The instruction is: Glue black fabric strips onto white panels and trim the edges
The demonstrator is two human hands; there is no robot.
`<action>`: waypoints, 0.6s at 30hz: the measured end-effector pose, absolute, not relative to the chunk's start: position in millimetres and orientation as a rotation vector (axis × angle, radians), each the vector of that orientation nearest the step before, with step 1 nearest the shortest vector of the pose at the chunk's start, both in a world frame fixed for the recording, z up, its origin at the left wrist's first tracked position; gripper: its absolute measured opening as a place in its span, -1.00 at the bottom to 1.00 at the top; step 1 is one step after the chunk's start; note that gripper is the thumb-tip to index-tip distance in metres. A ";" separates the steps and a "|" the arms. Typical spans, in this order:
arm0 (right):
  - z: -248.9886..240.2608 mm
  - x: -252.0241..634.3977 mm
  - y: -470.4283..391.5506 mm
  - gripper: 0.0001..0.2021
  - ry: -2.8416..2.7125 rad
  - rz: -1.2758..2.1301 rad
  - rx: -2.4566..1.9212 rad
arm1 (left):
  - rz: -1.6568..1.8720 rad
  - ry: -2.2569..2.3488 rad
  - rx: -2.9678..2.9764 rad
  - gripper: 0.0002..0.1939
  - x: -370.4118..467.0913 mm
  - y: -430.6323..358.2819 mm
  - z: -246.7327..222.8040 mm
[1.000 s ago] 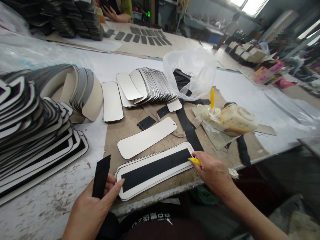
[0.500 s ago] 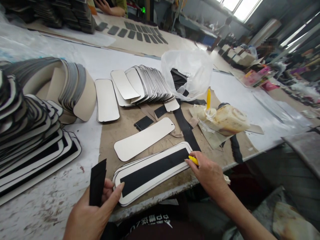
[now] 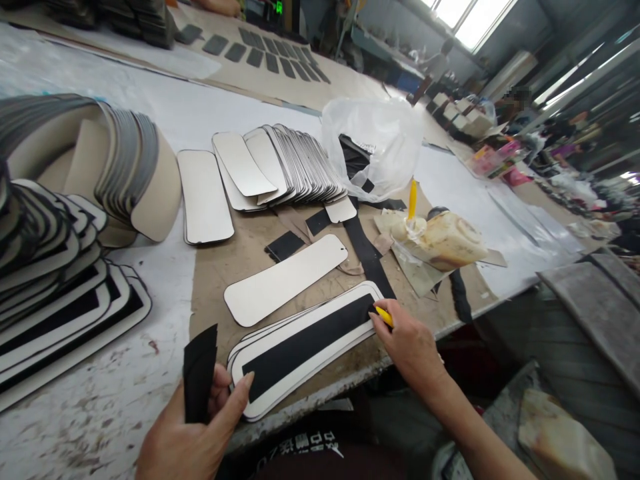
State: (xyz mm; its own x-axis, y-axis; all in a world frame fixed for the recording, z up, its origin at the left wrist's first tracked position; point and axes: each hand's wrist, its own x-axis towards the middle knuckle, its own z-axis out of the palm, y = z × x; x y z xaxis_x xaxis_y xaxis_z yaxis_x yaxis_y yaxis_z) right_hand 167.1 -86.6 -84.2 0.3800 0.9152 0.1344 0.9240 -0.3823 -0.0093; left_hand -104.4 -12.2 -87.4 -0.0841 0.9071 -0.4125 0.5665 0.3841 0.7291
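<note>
A long black strip [image 3: 310, 340] lies along the middle of the top white panel [image 3: 311, 371] in a small stack by the table's front edge. My left hand [image 3: 185, 437] grips several spare black strips [image 3: 198, 373], its thumb by the near left end of the laid strip. At the right end, the fingertips of my right hand [image 3: 407, 343] touch the laid strip. A slim yellow-handled tool [image 3: 383, 316] is tucked in that hand; its working end is hidden. Just behind the stack lies a single white panel [image 3: 285, 280].
Fanned white panels [image 3: 300, 167] stand at the back, beside a plastic bag [image 3: 400, 127] of black pieces. A stained glue container [image 3: 453, 240] with an upright yellow stick [image 3: 413, 199] sits to the right. Stacked panels with black strips [image 3: 75, 313] crowd the left.
The view has shifted slightly, moving the background a little up and left. Both hands keep almost the same place and hold at the black strip.
</note>
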 end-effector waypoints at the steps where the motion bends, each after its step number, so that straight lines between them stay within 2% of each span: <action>1: -84.3 168.1 -89.1 -0.80 -1.711 -0.177 -2.511 | 0.490 1.764 1.293 -0.61 -104.1 -13.1 -87.9; 7: -88.3 173.5 -90.1 -0.72 -1.808 -0.108 -2.407 | 0.501 1.779 1.255 -0.67 -101.5 -16.7 -85.0; 12: -84.0 178.4 -80.2 -0.67 -1.999 -0.145 -2.383 | 0.479 1.755 1.256 -0.61 -106.8 -12.1 -92.9; 18: -83.6 187.3 -68.8 -0.81 -2.373 -0.379 -2.225 | 0.421 1.725 1.227 -0.62 -108.5 -7.7 -91.0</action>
